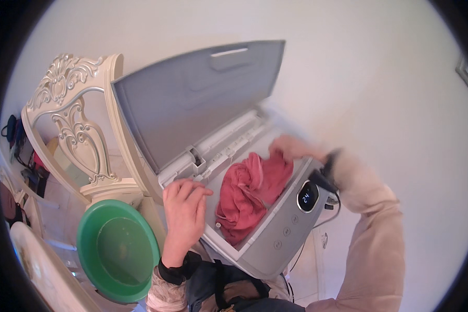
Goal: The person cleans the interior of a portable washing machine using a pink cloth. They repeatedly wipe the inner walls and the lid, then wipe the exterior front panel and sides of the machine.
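Note:
A crumpled red cloth (241, 191) lies inside a grey and white lidded appliance (282, 249), whose lid (202, 97) stands raised. My right hand (290, 148) is at the cloth's upper right end, its fingers closed on the fabric; the hand is slightly blurred. Over the appliance's left rim hovers my left hand (185, 210), its fingers apart and slightly bent, holding nothing. A round display (308, 196) with lit digits and several round buttons sit on the front panel. Part of the cloth is hidden behind my right fingers.
Left of the appliance, a green plastic basin (119, 249) with some liquid stands by a carved cream chair (78, 117). The rounded edge of a pale piece of furniture (43, 265) shows at lower left. A black cable (337, 210) hangs near my right forearm. Behind the lid rises a wall (355, 78).

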Demonstrator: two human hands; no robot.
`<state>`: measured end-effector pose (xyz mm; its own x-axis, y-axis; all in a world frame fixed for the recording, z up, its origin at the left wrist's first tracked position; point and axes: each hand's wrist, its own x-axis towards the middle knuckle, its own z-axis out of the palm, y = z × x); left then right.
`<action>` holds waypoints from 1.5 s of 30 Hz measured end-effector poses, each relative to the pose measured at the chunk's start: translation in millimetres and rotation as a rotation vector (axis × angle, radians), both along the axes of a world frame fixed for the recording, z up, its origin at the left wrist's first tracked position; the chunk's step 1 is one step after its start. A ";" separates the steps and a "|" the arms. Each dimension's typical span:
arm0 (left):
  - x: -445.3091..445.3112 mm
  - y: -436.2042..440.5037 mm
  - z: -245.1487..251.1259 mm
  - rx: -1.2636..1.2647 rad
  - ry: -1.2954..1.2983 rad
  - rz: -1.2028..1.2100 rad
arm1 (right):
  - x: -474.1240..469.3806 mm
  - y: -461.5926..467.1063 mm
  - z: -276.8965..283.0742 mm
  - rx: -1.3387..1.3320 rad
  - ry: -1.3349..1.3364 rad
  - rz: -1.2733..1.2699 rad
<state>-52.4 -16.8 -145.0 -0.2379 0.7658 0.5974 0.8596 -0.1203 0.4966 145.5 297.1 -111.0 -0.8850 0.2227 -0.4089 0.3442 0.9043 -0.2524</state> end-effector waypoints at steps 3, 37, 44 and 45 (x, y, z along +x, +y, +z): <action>-0.5 -0.5 1.1 -0.010 0.007 -0.007 | -1.5 36.8 -15.3 0.350 0.192 -0.269; 0.3 1.0 2.4 -0.018 0.035 -0.001 | 0.1 -32.4 19.6 0.330 -0.297 -0.247; 2.5 1.5 0.9 -0.010 0.004 0.018 | -34.1 -95.9 7.5 -0.194 -0.245 0.148; 2.8 1.6 0.5 0.007 0.002 0.025 | -35.5 -96.5 8.8 -0.150 -0.266 0.124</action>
